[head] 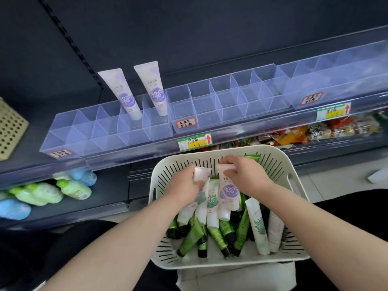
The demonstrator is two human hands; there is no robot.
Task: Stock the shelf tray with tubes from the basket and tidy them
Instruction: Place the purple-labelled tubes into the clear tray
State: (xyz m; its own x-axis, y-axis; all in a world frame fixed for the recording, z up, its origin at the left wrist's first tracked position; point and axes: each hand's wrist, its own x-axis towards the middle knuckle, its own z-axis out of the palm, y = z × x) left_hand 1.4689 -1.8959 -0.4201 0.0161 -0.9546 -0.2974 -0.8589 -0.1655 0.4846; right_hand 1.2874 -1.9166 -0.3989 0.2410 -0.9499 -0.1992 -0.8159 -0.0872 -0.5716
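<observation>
While leaning over the white slotted basket, low in front of the shelving, grips two tubes, one per hand. Curls the left hand round a pale tube, crimped end up. Pinches with the right hand, thumb and fingers closed, the crimped top of a lilac-labelled tube, upright, cap down over the heap.

In the basket beneath: four loose white tubes, three with a green leaf print and one plain. Around them, a tangle of dark green tubes, overlapping too much for a sure count. Against the far wall, one more green tube.

Farther off, on the shelf, three clear divided trays side by side: left tray, middle tray, right tray. In the left tray's rear row, two shelved tubes, lilac-labelled, cap down, leaning back, in neighbouring compartments. On the tray fronts, three red-bordered labels. On the shelf edge, two green-and-yellow price tags.

On the lower shelf, several green and blue bottles at left, snack packets at right.
</observation>
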